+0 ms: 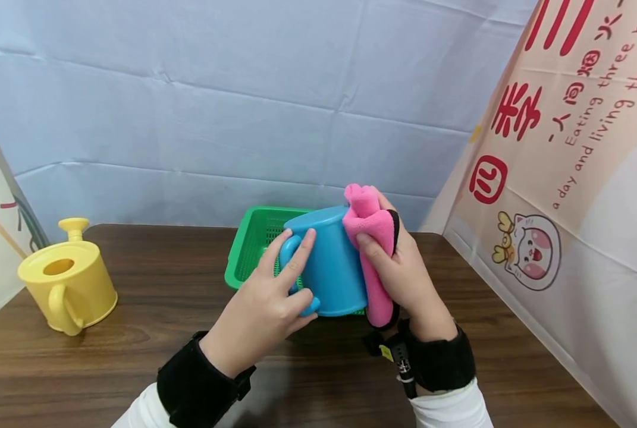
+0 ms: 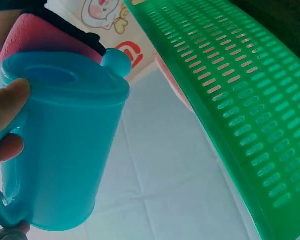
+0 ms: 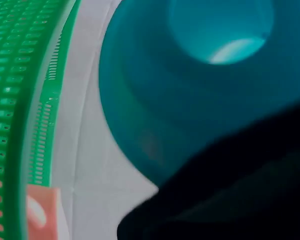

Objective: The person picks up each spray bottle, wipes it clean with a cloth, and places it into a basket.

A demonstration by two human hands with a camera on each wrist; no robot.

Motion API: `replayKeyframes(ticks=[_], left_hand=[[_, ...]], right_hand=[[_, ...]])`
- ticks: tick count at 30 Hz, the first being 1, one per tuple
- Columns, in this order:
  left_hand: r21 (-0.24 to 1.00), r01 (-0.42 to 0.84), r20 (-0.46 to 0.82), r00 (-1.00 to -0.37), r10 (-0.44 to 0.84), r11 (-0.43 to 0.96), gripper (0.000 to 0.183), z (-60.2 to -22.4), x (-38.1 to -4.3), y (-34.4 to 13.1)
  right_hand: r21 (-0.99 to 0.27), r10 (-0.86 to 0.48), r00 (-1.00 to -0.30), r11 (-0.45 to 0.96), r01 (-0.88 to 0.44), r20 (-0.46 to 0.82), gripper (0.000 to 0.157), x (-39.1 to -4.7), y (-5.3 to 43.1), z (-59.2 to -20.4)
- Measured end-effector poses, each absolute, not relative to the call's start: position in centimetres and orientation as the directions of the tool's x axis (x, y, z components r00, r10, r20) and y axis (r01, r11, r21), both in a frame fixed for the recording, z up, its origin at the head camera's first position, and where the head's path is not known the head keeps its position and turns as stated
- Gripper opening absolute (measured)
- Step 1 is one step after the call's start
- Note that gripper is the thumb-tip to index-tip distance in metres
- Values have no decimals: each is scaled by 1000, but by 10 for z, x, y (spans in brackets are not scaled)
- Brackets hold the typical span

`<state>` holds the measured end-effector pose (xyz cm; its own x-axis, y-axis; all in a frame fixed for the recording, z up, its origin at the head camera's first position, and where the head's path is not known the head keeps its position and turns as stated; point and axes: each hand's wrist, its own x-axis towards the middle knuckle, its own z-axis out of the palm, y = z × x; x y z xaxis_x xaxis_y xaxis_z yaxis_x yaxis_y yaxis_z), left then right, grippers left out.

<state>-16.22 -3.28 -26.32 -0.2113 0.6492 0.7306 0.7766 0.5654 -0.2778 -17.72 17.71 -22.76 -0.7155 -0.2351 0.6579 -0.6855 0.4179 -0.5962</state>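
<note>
A blue watering can (image 1: 331, 264) is held up above the table, tilted. My left hand (image 1: 267, 297) grips it by the handle (image 1: 290, 252), two fingers stretched along its side. In the left wrist view the can's top with its opening (image 2: 50, 75) shows, next to a round blue knob-like end (image 2: 117, 62). My right hand (image 1: 398, 267) holds a folded pink cloth (image 1: 374, 238) with a black edge against the can's right side. A round blue face of the can fills much of the right wrist view, partly covered by the cloth's dark edge (image 3: 230, 185).
Behind the can a green slotted basket (image 1: 238, 261) sits on the brown table (image 1: 152, 285). A yellow watering can (image 1: 74, 279) stands at the left. Beyond the basket shows a salmon-coloured piece (image 3: 42, 215). A pale blue sheet (image 1: 216, 107) hangs at the back, a printed one (image 1: 580, 249) at the right.
</note>
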Motion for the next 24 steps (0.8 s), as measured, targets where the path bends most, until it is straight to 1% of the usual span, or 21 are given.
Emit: replayKeyframes(ticks=[1, 3, 6, 8, 11, 13, 15, 17, 20, 22, 24], left_hand=[[-280, 775, 727, -214, 652, 567, 30, -263, -162, -33], [-271, 767, 726, -234, 647, 582, 29, -263, -162, -34], [-243, 751, 735, -271, 622, 614, 29, -264, -165, -38], [-224, 742, 749, -284, 599, 632, 30, -263, -168, -40], [-191, 734, 787, -282, 549, 651, 31, -262, -173, -45], [-169, 724, 815, -279, 508, 668, 33, -261, -176, -49], [-140, 715, 841, -279, 463, 685, 37, -260, -177, -51], [-119, 706, 860, -279, 428, 698, 43, -259, -176, -53], [-109, 707, 873, -268, 407, 699, 49, -257, -174, -52], [-125, 715, 874, -249, 418, 688, 49, -257, -172, -50], [-147, 723, 871, -229, 435, 675, 45, -257, -169, -48]], right_hand=[[-592, -243, -713, 419, -688, 657, 60, -178, 177, -228], [-518, -289, -672, 456, -723, 682, 61, -179, 174, -230], [-347, -364, -588, 545, -763, 722, 68, -179, 166, -232], [-228, -419, -524, 577, -784, 742, 68, -177, 160, -232], [-67, -482, -433, 606, -792, 762, 64, -176, 151, -233], [15, -516, -393, 620, -784, 761, 62, -175, 145, -234], [86, -547, -368, 634, -768, 752, 65, -174, 140, -234], [134, -566, -358, 649, -749, 743, 67, -171, 137, -235], [183, -558, -321, 668, -722, 765, 67, -167, 132, -236], [192, -530, -288, 676, -711, 798, 66, -166, 128, -238], [183, -490, -257, 683, -707, 833, 67, -166, 124, -239]])
